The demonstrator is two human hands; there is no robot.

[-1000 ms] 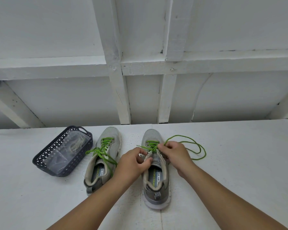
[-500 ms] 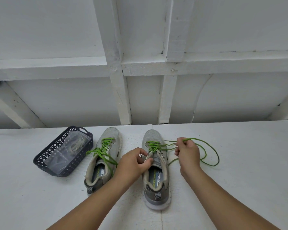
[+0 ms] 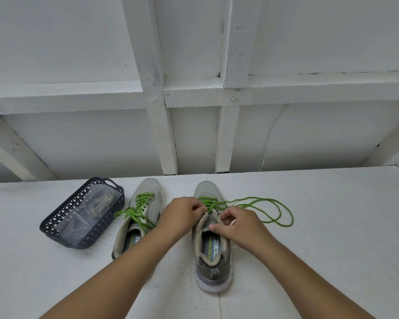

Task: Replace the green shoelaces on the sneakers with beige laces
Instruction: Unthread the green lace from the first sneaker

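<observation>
Unlacing the right-hand sneaker (image 3: 213, 238) at lower centre of the frame: left hand (image 3: 182, 217) pinches the green lace (image 3: 263, 207) at the crossings, right hand (image 3: 240, 224) pinches at the eyelet edge just below. The shoe's long axis runs up-frame; freed lace trails right across the bench (image 3: 332, 226), so the right hand seems nearer the slack.

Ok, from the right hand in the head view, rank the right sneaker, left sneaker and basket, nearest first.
1. Right sneaker: directly under the right hand, which is at its eyelets.
2. Left sneaker: to the left, beyond the left hand.
3. Basket: farthest left on the table.
</observation>
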